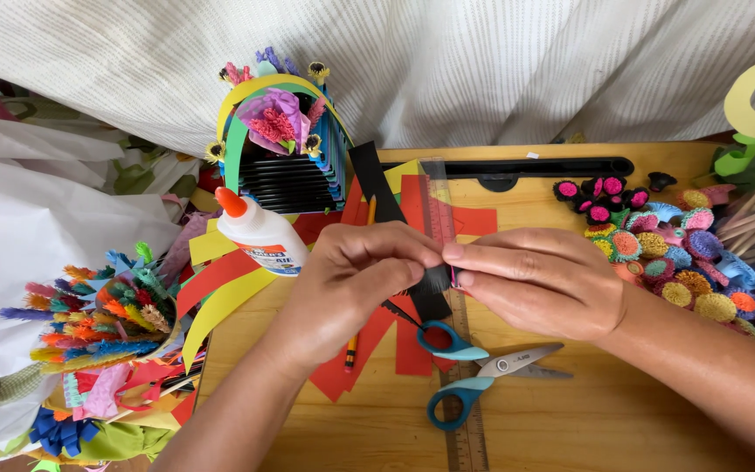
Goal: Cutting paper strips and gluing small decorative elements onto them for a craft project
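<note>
white glue bottle [261,234] with orange cap and blue-and-orange label lying left of centre; left hand [351,284] and right hand [539,281] both pinched shut on black paper strip [398,229] above blue-handled scissors [474,371].

Bare bench [622,419] open at near right, scissors [474,371] just below the hands, glue bottle [259,232] crowding left, paper flowers [683,262] blocking right.

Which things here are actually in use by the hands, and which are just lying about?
In use: left hand and right hand pinching a black paper strip.

Lying about: scissors, glue bottle, clear ruler, pencil, red paper, paper flowers.
</note>
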